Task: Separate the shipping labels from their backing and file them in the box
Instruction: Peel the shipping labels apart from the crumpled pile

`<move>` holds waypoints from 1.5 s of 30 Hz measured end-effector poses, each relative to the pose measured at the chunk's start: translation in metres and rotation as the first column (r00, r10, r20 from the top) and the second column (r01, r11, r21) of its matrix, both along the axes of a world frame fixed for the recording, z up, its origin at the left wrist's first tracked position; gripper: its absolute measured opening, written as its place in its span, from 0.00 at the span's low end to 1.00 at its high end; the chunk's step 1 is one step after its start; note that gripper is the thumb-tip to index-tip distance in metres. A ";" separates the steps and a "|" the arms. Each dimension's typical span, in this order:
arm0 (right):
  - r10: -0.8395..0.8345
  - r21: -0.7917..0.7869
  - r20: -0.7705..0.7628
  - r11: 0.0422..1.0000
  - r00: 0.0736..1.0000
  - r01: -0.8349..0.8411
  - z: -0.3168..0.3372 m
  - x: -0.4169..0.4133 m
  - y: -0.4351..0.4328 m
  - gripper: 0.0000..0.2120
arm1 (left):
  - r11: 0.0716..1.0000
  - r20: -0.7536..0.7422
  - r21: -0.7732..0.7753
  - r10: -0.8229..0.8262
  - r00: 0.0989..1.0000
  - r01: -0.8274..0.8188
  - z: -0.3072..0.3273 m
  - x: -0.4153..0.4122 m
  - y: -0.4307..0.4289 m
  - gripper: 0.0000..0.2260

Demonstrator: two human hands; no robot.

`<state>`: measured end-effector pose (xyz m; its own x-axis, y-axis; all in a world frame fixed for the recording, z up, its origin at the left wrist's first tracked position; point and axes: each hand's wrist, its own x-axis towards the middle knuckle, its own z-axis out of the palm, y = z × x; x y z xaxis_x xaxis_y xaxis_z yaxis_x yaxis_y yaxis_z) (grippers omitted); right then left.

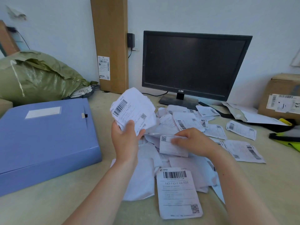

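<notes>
The stack of labels [133,109] is up in the air above the middle of the tabletop [48,205]. The left hand [125,138] grips its bottom edge, with the thumb in front and the fingers curled behind. Just beside it, one small label [170,146] lies on top of the loose pile [186,120]. The right hand [193,142] pinches the top edge of this label with curled fingers. The two hands are near each other, and the stack is a bit higher than the small label.

I think the job is somewhere in the middle. A good bunch is in the stack, but lots of labels lie spread from the middle of the tabletop toward its right edge and its near edge. I cannot tell which ones have backing on. Nothing looks filed, because the blue box [45,137] sits shut by the left edge, apart from both hands. It must be opened before the stack can go in.

By the far edge stands a dark monitor [194,64]. A green sack [35,75] lies in the far left corner, and a cardboard box [279,95] in the far right.
</notes>
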<state>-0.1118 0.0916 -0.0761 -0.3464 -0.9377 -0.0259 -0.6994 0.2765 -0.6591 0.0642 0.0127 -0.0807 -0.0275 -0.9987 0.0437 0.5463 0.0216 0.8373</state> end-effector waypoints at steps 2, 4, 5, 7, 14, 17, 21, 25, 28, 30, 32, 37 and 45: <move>0.005 0.007 0.029 1.000 1.000 -0.005 0.001 0.002 0.001 0.20 | 1.000 -0.007 0.005 -0.004 1.000 0.004 0.000 -0.001 0.000 0.14; -0.009 -0.032 0.015 0.999 1.000 0.010 0.002 0.004 0.000 0.21 | 1.000 0.001 0.000 -0.002 1.000 0.002 0.000 -0.001 0.001 0.14; -0.030 -0.063 -0.007 0.998 1.000 0.029 0.001 0.004 -0.001 0.18 | 1.000 0.005 -0.006 0.001 1.000 -0.001 0.000 -0.001 0.000 0.14; -0.075 -0.125 -0.016 0.990 0.997 0.072 0.004 0.003 -0.001 0.08 | 1.000 0.005 -0.015 0.008 1.000 -0.008 0.000 -0.001 0.001 0.14; -0.046 -0.051 0.186 0.997 0.982 0.056 0.014 0.002 0.006 0.07 | 1.000 0.010 -0.025 0.017 1.000 -0.017 -0.001 -0.001 0.001 0.16; -0.052 -0.037 0.245 0.997 0.968 0.063 0.015 0.003 0.007 0.10 | 0.999 0.014 -0.037 0.012 1.000 -0.012 -0.002 -0.001 0.001 0.16; -0.165 -0.242 0.376 0.932 0.912 0.269 0.019 0.000 0.002 0.09 | 0.999 0.037 -0.044 -0.004 0.999 0.006 -0.004 -0.002 0.001 0.16; -0.308 -0.546 0.370 0.691 0.876 0.474 0.027 0.010 0.000 0.08 | 0.999 0.057 -0.035 -0.039 0.998 0.041 -0.004 -0.004 0.002 0.15; -0.335 -0.703 0.297 0.557 0.894 0.442 0.035 0.026 0.003 0.08 | 0.994 0.075 -0.022 -0.109 0.991 0.111 -0.005 -0.005 0.002 0.15; -0.284 -0.760 0.188 0.565 0.940 0.322 0.036 0.034 0.002 0.07 | 0.984 0.087 -0.012 -0.173 0.981 0.175 -0.005 -0.007 0.003 0.15; -0.205 -0.722 0.041 0.671 0.978 0.171 0.030 0.039 -0.002 0.06 | 0.970 0.096 -0.001 -0.243 0.965 0.244 -0.005 -0.009 0.005 0.12; 0.105 -0.492 0.081 0.869 0.991 -0.052 0.012 0.050 -0.014 0.08 | 0.877 0.089 0.092 -0.480 0.873 0.472 -0.007 -0.011 0.005 0.22; 0.176 -0.558 0.383 0.826 0.907 0.075 0.015 0.040 -0.012 0.12 | 0.928 0.156 0.050 -0.372 0.915 0.369 -0.011 -0.011 0.004 0.17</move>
